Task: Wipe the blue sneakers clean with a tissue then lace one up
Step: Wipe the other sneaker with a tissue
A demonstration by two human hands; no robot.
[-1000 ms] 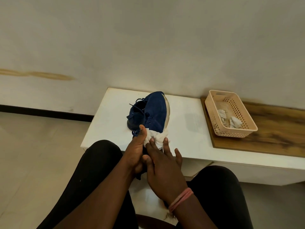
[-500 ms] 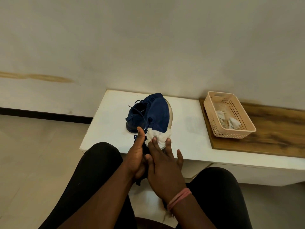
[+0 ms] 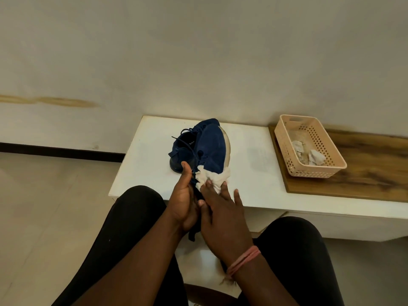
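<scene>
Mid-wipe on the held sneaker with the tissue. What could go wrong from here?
The tissue looks crumpled and ragged under the right hand; it may shred on the suede-like upper of the held sneaker.
Loose laces hang below the left hand, whose grip is low on the shoe; they could snag or the shoe could twist.
The other sneaker sits right behind; a hard stroke might nudge it.
</scene>
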